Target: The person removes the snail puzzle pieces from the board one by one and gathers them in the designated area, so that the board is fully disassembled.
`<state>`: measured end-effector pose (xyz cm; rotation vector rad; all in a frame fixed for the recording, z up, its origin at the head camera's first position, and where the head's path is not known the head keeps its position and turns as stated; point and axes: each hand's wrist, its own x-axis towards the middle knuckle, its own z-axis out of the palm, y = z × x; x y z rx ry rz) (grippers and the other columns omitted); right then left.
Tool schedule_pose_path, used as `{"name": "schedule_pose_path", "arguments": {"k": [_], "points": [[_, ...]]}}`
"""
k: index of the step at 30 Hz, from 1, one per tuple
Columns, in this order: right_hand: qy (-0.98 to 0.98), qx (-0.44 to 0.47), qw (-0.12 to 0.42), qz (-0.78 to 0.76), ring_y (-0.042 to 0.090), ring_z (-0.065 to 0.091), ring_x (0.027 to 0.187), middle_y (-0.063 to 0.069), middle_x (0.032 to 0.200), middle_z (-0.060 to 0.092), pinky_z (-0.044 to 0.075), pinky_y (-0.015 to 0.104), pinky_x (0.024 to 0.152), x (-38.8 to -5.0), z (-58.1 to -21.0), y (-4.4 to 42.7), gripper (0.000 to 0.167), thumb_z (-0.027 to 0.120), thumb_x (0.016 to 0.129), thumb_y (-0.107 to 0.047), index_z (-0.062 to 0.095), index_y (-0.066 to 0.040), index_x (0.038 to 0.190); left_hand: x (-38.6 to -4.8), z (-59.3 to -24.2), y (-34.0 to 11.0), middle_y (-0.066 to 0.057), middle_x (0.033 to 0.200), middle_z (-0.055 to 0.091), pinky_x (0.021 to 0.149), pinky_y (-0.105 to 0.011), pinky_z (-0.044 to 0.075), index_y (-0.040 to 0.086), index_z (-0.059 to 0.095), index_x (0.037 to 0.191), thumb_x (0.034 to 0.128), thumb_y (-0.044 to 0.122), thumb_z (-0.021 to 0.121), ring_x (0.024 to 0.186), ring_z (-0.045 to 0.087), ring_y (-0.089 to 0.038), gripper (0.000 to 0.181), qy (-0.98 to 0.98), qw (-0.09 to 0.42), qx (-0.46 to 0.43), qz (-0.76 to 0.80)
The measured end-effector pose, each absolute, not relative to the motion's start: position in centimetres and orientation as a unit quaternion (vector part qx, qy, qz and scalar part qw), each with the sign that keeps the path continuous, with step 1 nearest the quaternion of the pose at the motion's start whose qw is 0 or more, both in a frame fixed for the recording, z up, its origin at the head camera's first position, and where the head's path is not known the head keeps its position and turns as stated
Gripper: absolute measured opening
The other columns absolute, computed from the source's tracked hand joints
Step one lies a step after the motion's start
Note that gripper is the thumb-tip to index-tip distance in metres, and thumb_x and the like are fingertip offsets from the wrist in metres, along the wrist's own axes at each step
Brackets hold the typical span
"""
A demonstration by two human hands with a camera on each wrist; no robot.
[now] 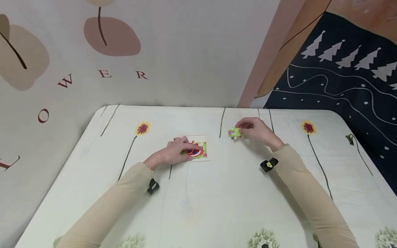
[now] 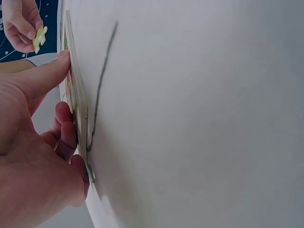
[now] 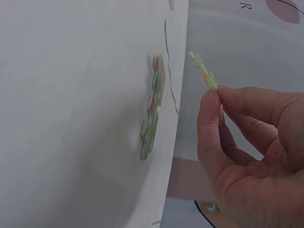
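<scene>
Now, right hand (image 1: 255, 131): green jigsaw piece (image 3: 207, 74) is being pinched.
Left hand (image 1: 174, 151): flat, white-edged picture board (image 1: 200, 154) is being touched.

The flat rectangular puzzle board (image 1: 202, 155) shows red, green and blue inside a pale border. Right of the board, a small lime-green puzzle piece (image 3: 204, 71) has an orange fleck; the flat puzzle pieces (image 3: 153, 109) there mix green, pink, red and blue. Beneath the board, the white fabric tablecloth (image 1: 217, 196) bears yellow flowers (crimson at the heart) on dark stems.
</scene>
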<state>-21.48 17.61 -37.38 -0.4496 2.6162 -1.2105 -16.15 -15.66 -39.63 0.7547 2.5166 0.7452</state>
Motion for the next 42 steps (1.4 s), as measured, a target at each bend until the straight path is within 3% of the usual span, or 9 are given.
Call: {"name": "schedule_pose_path", "arguments": {"k": [5, 12, 20, 42], "points": [[0.897, -0.150, 0.105, -0.402, 0.029, 0.062, 0.102, 0.020, 0.112, 0.068, 0.046, 0.029, 0.087, -21.5, -37.5, 18.5, 0.022, 0.059, 0.095, -0.005, 0.069, 0.001, 0.114, -16.2, -39.5, -15.7, -0.007, 0.111, 0.051, 0.088, -0.046, 0.025, 0.025, 0.061, 0.138, 0.0939, 0.019, 0.068, 0.105, 0.040, -0.024, 0.045, 0.901, 0.204, 0.272, 0.268], [0.897, -0.140, 0.108, -0.405, 0.027, 0.063, 0.099, 0.022, 0.114, 0.068, 0.045, 0.019, 0.080, -21.2, -37.4, 19.7, 0.024, 0.061, 0.095, -0.007, 0.069, 0.001, 0.116, -16.2, -39.6, -15.7, -0.007, 0.108, 0.051, 0.089, -0.047, 0.025, 0.024, 0.062, 0.136, 0.0935, 0.017, 0.068, 0.104, 0.040, -0.023, 0.044, 0.898, 0.204, 0.276, 0.276], [0.913, -0.095, 0.124, -0.377, 0.028, 0.061, 0.104, 0.019, 0.120, 0.066, 0.044, 0.029, 0.087, -21.1, -37.8, 21.2, 0.026, 0.059, 0.097, -0.011, 0.069, -0.003, 0.120, -16.2, -39.6, -15.7, -0.006, 0.107, 0.051, 0.090, -0.047, 0.026, 0.024, 0.062, 0.137, 0.0932, 0.018, 0.069, 0.103, 0.040, -0.023, 0.044, 0.898, 0.207, 0.276, 0.274], [0.925, -0.071, 0.143, -0.345, 0.027, 0.055, 0.102, 0.022, 0.123, 0.064, 0.043, 0.029, 0.082, -21.6, -38.7, 23.2, 0.029, 0.058, 0.099, -0.012, 0.068, 0.001, 0.123, -16.9, -39.4, -15.6, -0.007, 0.108, 0.052, 0.089, -0.043, 0.030, 0.023, 0.063, 0.136, 0.0914, 0.017, 0.070, 0.104, 0.040, -0.025, 0.045, 0.896, 0.221, 0.272, 0.275]]}}
